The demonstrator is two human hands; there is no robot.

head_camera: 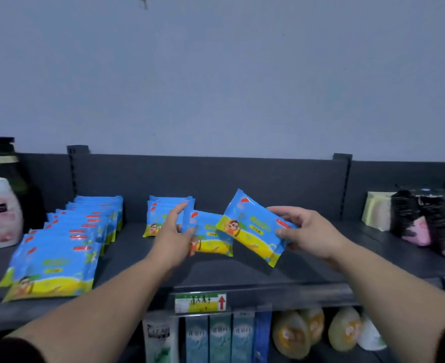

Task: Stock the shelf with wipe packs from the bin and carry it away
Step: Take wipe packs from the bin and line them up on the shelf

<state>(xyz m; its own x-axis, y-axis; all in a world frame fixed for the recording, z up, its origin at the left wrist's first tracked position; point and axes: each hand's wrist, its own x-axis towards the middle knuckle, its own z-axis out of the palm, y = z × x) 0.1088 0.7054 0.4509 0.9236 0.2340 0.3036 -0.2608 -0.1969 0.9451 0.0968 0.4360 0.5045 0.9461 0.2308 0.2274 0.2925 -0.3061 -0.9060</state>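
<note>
On the dark shelf point(242, 273) stands a long row of blue-and-yellow wipe packs point(67, 247) at the left, and a short row point(161, 213) at the middle back. My left hand point(175, 231) grips one upright pack point(210, 237) at its left edge, in front of the short row. In my right hand point(305, 231) a tilted pack point(255, 226) is pinched by its right end, raised above the shelf. The bin is out of view.
A white bottle point(0, 210) and a dark pump bottle point(9, 169) stand at the far left. Black-and-pink packs point(425, 218) and a pale pack point(377, 210) lie at the right. A price tag point(200, 302) hangs on the shelf's front rail; tubes and pouches fill the shelf below.
</note>
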